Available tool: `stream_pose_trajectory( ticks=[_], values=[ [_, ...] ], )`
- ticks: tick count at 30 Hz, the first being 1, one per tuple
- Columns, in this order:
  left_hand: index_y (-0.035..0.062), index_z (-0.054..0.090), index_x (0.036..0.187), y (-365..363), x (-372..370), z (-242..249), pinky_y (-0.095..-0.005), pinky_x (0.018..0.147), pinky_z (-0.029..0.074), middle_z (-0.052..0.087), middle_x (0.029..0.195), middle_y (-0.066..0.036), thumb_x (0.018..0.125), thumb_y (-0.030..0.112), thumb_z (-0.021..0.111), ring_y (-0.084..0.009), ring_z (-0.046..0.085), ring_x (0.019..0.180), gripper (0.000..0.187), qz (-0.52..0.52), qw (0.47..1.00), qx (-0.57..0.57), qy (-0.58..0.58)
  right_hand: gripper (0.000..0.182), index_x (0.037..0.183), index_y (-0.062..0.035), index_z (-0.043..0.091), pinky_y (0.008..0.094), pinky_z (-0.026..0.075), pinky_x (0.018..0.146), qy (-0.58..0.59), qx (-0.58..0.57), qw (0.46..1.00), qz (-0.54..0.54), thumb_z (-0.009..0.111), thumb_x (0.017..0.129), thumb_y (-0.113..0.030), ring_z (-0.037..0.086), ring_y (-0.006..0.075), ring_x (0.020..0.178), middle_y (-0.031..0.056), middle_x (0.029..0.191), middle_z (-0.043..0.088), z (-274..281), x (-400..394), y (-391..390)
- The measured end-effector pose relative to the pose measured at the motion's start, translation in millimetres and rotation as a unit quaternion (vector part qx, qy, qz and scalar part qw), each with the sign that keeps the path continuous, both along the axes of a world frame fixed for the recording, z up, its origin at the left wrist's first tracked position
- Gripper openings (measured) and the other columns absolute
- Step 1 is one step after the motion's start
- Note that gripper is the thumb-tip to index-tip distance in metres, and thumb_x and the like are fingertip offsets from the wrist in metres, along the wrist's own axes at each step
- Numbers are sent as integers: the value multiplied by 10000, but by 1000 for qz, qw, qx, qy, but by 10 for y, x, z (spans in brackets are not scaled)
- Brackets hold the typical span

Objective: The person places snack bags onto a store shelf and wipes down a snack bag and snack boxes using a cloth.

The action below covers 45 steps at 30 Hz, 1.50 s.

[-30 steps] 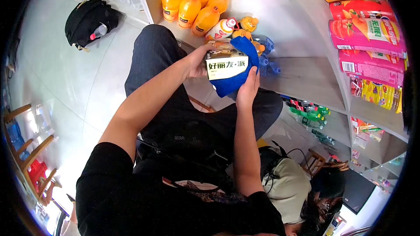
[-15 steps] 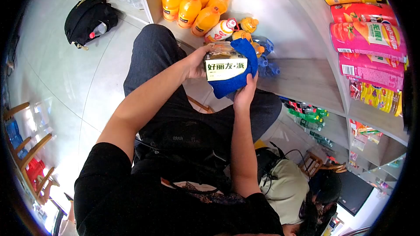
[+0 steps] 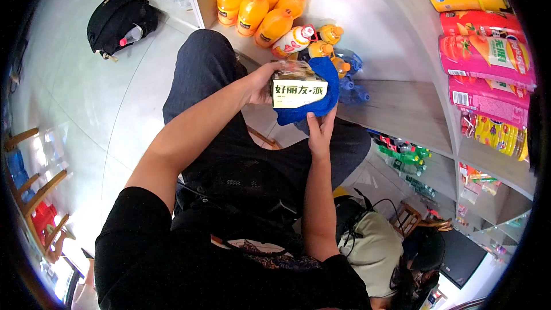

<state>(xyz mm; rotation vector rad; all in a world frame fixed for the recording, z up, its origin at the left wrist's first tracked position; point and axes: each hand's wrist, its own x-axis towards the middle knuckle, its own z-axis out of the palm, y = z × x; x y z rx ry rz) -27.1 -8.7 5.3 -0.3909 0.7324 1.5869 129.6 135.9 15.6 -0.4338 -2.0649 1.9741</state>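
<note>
My left hand (image 3: 262, 85) grips the left end of a box of pies (image 3: 298, 94), whose pale front with dark lettering faces up toward me. A blue cloth (image 3: 327, 78) is draped over the box's right end and lower edge. Under the lower right corner, my right hand (image 3: 321, 127) is closed on the cloth, pressing it against the box, with the thumb in front. The box is held above my lap, and its underside is hidden.
Large orange juice bottles (image 3: 274, 26) stand on the low shelf (image 3: 396, 106) ahead. Colourful canisters (image 3: 485, 57) line the right shelves. A black backpack (image 3: 117, 23) lies on the floor at left. Another person (image 3: 376, 252) is close by at lower right.
My right hand has shifted lower on the cloth, its thumb moving left along the box's bottom edge. The cloth is bunched closer to the box. My left hand keeps its grip.
</note>
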Motion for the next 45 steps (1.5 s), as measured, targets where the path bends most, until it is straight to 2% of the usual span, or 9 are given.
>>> stream_pose_trajectory(
  ticks=[4,7,22,28,38,45],
  values=[
    [52,515,1260,20,0,-84,-348,841,561,650,1127,-114,949,366,386,-202,664,980,460,1,1000,6,-11,776,1489,-12,118,365,290,1069,-11,41,999,-16,572,861,-46,406,239,1252,154,1398,385,-71,18,11],
    [57,513,1264,40,-4,-142,-351,846,559,647,1133,-113,953,369,370,-201,661,988,463,-1,1000,-1,-13,753,1482,-1,142,363,298,1061,-4,32,999,-21,571,865,-60,423,242,1234,155,1372,417,-148,27,42],
    [54,513,1265,38,6,13,-346,869,549,639,1152,-119,958,357,349,-204,650,1016,462,-9,999,-32,-9,679,1450,16,238,354,345,1021,3,72,997,-28,545,847,-39,477,230,1169,141,1313,477,-179,40,83],
    [52,513,1266,47,-4,-119,-348,868,549,641,1149,-123,955,360,354,-208,652,1011,466,-10,1000,-11,-13,674,1451,10,245,356,346,1017,8,74,997,-28,542,848,-49,477,228,1166,135,1310,480,-226,42,97],
    [52,505,1276,30,-9,11,-366,909,524,632,1169,-126,966,362,328,-219,640,1042,473,-13,1000,-21,-19,646,1449,10,242,349,364,995,25,69,997,-29,541,884,-75,494,217,1132,123,1281,500,-244,44,84],
    [40,522,1250,57,-6,-132,-370,885,533,642,1137,-134,946,392,374,-229,653,1000,487,-1,999,-10,-35,664,1455,12,226,344,370,987,19,77,996,-30,548,881,-72,502,210,1121,126,1275,507,-239,44,86]
  ],
)
